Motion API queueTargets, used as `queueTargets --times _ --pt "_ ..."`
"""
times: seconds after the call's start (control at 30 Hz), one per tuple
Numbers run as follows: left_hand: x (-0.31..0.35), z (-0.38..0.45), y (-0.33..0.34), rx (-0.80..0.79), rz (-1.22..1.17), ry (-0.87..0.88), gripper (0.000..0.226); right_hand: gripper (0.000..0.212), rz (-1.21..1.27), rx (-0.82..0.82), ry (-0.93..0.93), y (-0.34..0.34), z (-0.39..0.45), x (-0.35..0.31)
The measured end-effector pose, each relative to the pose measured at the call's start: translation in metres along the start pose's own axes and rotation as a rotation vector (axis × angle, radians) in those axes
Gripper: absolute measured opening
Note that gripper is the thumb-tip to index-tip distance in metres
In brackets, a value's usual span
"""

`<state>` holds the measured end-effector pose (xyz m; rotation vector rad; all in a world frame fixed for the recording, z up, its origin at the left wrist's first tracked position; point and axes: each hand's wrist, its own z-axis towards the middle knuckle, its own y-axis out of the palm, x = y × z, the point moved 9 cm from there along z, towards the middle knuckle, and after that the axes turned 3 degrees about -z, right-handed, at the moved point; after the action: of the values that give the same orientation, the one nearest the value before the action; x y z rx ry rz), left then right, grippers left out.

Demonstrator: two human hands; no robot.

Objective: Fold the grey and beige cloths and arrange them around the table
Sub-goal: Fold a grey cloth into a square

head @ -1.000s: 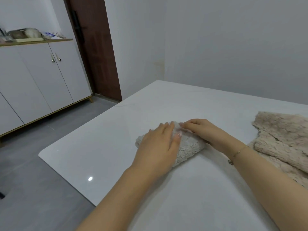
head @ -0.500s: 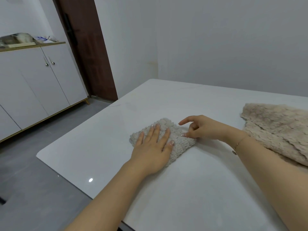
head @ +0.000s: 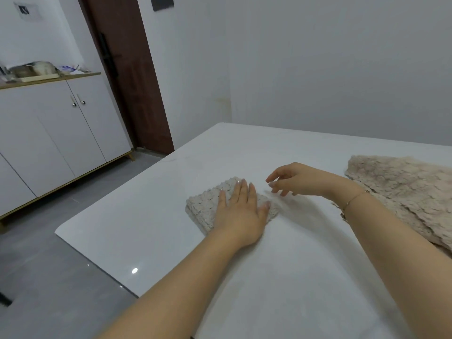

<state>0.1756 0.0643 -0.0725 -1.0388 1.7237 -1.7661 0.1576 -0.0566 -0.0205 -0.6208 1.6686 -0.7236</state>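
The folded grey cloth lies on the white table, near its left edge and well apart from the beige cloth, which is spread unfolded to the right of it. The left hand is laid flat on the grey cloth, fingers extended, nothing gripped. The right hand is held loosely open just right of the grey cloth, empty. Both cloths are judged soft, light and limp; the beige cloth would best be pinched at two corners.
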Motion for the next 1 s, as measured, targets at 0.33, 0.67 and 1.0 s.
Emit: queueTargets --times 0.33,0.67,1.0 --pt "-0.092 -0.078 -0.103 0.622 -0.734 -0.256 0.019 0.030 0.103 0.083 0.055 0.008 0.005 0.003" --pt "-0.105 -0.068 -0.035 0.063 -0.952 -0.440 0.034 0.044 0.144 0.096 0.082 0.035 0.004 -0.004" --pt "-0.136 0.000 -0.047 0.275 -1.408 -0.367 0.025 0.036 0.597 0.157 0.156 0.044 0.023 0.000"
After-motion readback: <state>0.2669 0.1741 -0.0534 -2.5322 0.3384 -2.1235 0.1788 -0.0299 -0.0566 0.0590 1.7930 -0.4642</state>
